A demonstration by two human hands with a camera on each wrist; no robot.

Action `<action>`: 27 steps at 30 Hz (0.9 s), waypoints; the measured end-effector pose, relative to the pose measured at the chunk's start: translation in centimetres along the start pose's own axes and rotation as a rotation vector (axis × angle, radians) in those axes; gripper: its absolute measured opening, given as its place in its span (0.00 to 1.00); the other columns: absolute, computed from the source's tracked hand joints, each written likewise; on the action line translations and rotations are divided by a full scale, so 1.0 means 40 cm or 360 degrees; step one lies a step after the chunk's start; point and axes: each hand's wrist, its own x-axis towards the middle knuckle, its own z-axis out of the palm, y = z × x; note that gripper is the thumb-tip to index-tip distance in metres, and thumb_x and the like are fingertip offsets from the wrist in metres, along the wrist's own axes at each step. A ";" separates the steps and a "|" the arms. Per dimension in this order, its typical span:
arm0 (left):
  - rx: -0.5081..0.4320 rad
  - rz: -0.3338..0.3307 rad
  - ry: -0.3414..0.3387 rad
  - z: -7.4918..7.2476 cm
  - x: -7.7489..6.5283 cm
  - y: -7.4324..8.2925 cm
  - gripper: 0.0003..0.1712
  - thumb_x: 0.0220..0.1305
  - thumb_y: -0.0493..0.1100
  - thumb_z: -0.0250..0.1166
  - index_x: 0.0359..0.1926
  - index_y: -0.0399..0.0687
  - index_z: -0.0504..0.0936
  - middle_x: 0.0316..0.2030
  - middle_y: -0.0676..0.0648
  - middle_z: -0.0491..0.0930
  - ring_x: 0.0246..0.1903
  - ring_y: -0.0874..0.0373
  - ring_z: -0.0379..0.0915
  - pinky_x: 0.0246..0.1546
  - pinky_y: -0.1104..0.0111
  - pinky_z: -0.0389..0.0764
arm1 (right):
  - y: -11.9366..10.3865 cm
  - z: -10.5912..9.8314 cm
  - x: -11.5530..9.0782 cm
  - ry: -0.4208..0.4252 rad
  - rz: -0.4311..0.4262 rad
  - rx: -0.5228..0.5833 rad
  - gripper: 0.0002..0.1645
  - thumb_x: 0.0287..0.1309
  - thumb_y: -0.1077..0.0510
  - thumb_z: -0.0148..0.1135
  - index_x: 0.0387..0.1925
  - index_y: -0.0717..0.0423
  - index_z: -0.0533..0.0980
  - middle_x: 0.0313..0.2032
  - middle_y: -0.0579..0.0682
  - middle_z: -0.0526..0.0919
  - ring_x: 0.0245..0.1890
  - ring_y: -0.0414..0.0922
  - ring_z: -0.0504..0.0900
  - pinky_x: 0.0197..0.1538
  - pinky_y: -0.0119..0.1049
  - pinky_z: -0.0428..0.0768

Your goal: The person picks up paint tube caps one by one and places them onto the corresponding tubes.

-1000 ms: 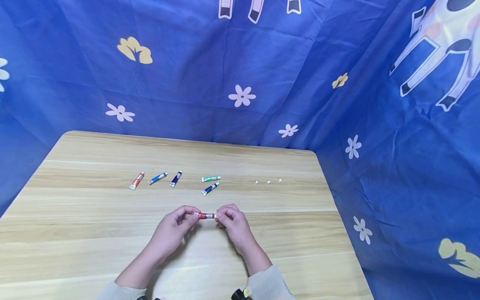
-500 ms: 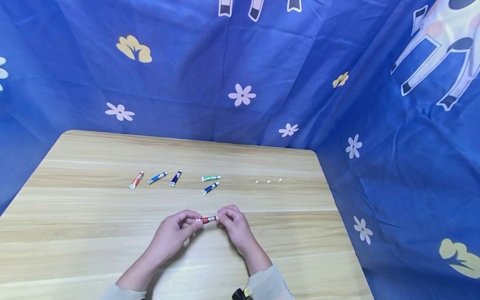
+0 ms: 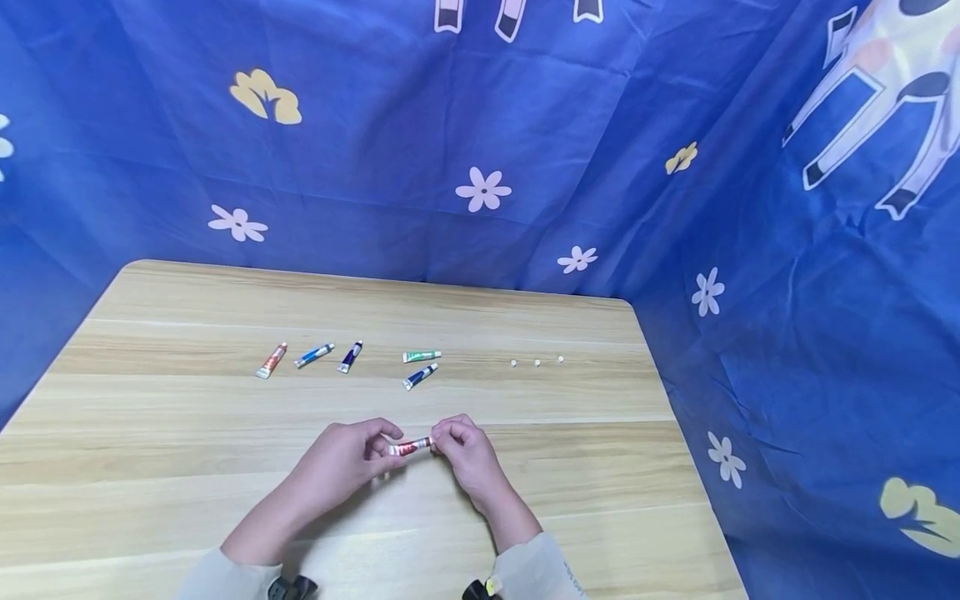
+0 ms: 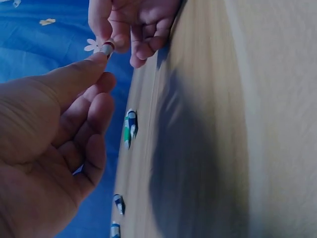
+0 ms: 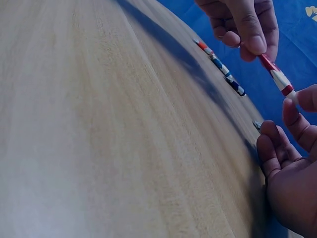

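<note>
- The left hand (image 3: 345, 458) pinches one end of a red tube (image 3: 408, 448) between thumb and fingers.
- The right hand (image 3: 468, 458) pinches the tube's other, pale-tipped end, so both hands are clamped on it with a short gap between them.
- That red tube is above the near part of the tabletop (image 3: 187, 425), slightly tilted.
- Beyond the hands lie an orange-red tube (image 3: 272, 361), a light blue one (image 3: 314, 356) and a dark violet one (image 3: 350, 357).
- Nearer the middle, a green tube (image 3: 422, 357) lies just beside a dark blue tube (image 3: 421, 377).
- Off to the right sit three small white pieces (image 3: 537, 362).
</note>
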 end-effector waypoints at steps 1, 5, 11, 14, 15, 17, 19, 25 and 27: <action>0.0043 0.0014 0.0000 0.000 0.003 0.000 0.18 0.63 0.45 0.80 0.52 0.47 0.88 0.27 0.65 0.86 0.24 0.74 0.75 0.32 0.74 0.77 | 0.000 0.000 -0.001 0.0001 -0.0004 -0.0006 0.17 0.72 0.60 0.66 0.36 0.75 0.81 0.45 0.47 0.80 0.50 0.40 0.77 0.58 0.27 0.77; 0.0199 0.0067 0.0014 0.001 0.014 0.000 0.13 0.64 0.44 0.80 0.47 0.52 0.89 0.24 0.66 0.81 0.23 0.75 0.69 0.30 0.74 0.74 | 0.003 0.000 0.000 0.0006 -0.0018 -0.0043 0.17 0.72 0.59 0.66 0.35 0.73 0.82 0.46 0.50 0.82 0.50 0.40 0.77 0.59 0.29 0.77; 0.0326 0.0139 0.0015 -0.002 0.029 0.005 0.08 0.65 0.44 0.79 0.43 0.57 0.89 0.22 0.64 0.77 0.22 0.70 0.66 0.27 0.73 0.70 | 0.008 -0.003 0.000 0.0026 -0.0050 -0.0079 0.17 0.73 0.58 0.66 0.34 0.72 0.82 0.48 0.52 0.83 0.50 0.40 0.78 0.59 0.28 0.77; 0.0409 0.0184 0.0026 -0.003 0.036 0.005 0.08 0.65 0.45 0.78 0.44 0.57 0.89 0.28 0.61 0.80 0.26 0.69 0.68 0.30 0.71 0.73 | 0.015 -0.003 0.000 0.0037 -0.0089 -0.0142 0.17 0.74 0.58 0.65 0.33 0.69 0.83 0.47 0.51 0.83 0.49 0.39 0.79 0.58 0.28 0.78; 0.0429 0.0194 0.0029 -0.004 0.039 0.004 0.08 0.65 0.45 0.79 0.44 0.57 0.89 0.31 0.60 0.82 0.27 0.69 0.69 0.31 0.70 0.74 | 0.017 -0.002 0.000 0.0042 -0.0104 -0.0168 0.17 0.74 0.57 0.65 0.32 0.67 0.83 0.47 0.50 0.83 0.49 0.38 0.79 0.58 0.28 0.78; 0.0464 0.0214 0.0039 -0.003 0.043 0.003 0.08 0.64 0.45 0.79 0.43 0.56 0.90 0.37 0.58 0.84 0.31 0.69 0.71 0.34 0.70 0.76 | 0.018 0.000 -0.001 0.0054 -0.0142 -0.0217 0.17 0.75 0.56 0.65 0.31 0.66 0.84 0.46 0.50 0.83 0.48 0.37 0.79 0.57 0.27 0.78; 0.0492 0.0224 0.0039 -0.003 0.048 0.003 0.08 0.64 0.45 0.79 0.43 0.56 0.90 0.40 0.56 0.84 0.31 0.70 0.71 0.35 0.70 0.77 | 0.019 0.000 -0.002 0.0064 -0.0169 -0.0246 0.18 0.75 0.56 0.65 0.31 0.64 0.84 0.46 0.50 0.84 0.48 0.35 0.79 0.57 0.27 0.78; 0.0556 0.0275 -0.0013 -0.001 0.063 0.012 0.07 0.63 0.47 0.79 0.38 0.60 0.87 0.33 0.58 0.80 0.29 0.69 0.68 0.33 0.69 0.75 | 0.015 0.000 -0.007 0.0094 -0.0178 -0.0201 0.18 0.76 0.57 0.63 0.32 0.66 0.84 0.47 0.54 0.85 0.47 0.34 0.81 0.57 0.26 0.80; 0.0550 0.0283 -0.0033 0.002 0.071 0.013 0.08 0.63 0.47 0.80 0.37 0.60 0.86 0.32 0.58 0.80 0.29 0.68 0.68 0.33 0.69 0.75 | 0.015 -0.001 -0.008 0.0099 -0.0166 -0.0163 0.18 0.77 0.57 0.62 0.33 0.68 0.84 0.46 0.55 0.85 0.46 0.35 0.81 0.56 0.26 0.81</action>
